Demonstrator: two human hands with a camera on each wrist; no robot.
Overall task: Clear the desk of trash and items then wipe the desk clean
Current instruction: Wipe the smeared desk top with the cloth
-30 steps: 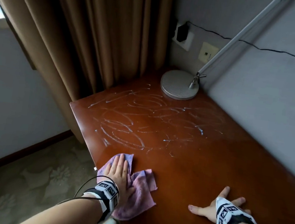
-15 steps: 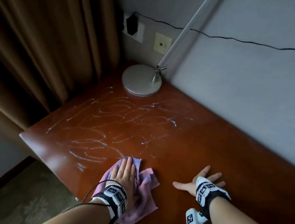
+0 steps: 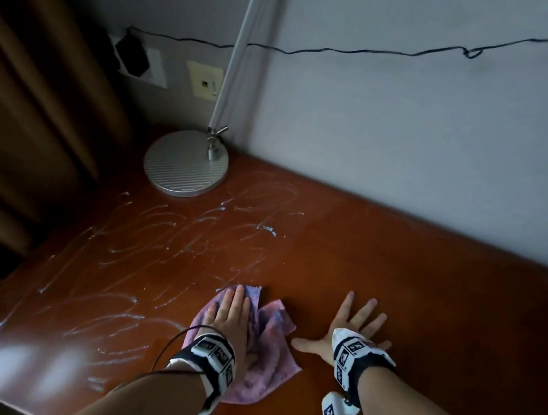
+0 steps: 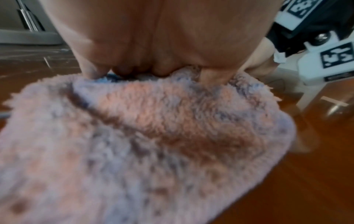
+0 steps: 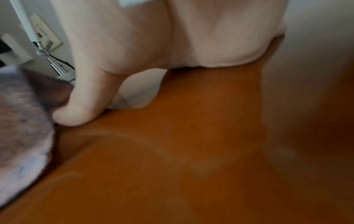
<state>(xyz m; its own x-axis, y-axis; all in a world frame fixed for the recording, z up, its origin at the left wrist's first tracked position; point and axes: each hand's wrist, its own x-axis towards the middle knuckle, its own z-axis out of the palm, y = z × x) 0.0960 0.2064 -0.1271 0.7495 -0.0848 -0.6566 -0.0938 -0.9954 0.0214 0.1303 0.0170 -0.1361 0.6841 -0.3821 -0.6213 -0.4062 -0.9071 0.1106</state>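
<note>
Both hands are flat on the desk. My left hand (image 3: 229,319) lies with straight fingers pressing down on the fluffy pink-and-lilac microfibre cloth (image 3: 265,354). My right hand (image 3: 352,327) is spread wide, palm down on bare wood just at the cloth's 3 o'clock, holding nothing. I judge it is there to brace me while the other hand wipes.

The cloth sits crumpled near the front of the glossy reddish-brown wooden desk (image 3: 427,295), about the middle of its width. I keep my palm on top of it rather than bunching it in a fist, which I think spreads the pressure over more of the surface.

From the cloth's 9 o'clock round to 12 o'clock the wood carries looping whitish wet streaks (image 3: 165,239), so that part looks wiped. The stretch at 3 o'clock shows no such marks and probably still needs a pass.

At 11 o'clock, against the wall, stands the round silver ribbed base of a desk lamp (image 3: 186,164) with its pale stem rising upward. Behind it are a white wall socket with a black plug (image 3: 135,57) and a thin black cable (image 3: 422,53) running along the grey wall.

The left wrist view shows the cloth's shaggy pile and mottled colour up close, folded in a ridge under my fingers (image 4: 122,71). The right wrist view shows my thumb (image 5: 80,106) resting right beside the cloth's edge. The head view alone shows the streaks' extent.
</note>
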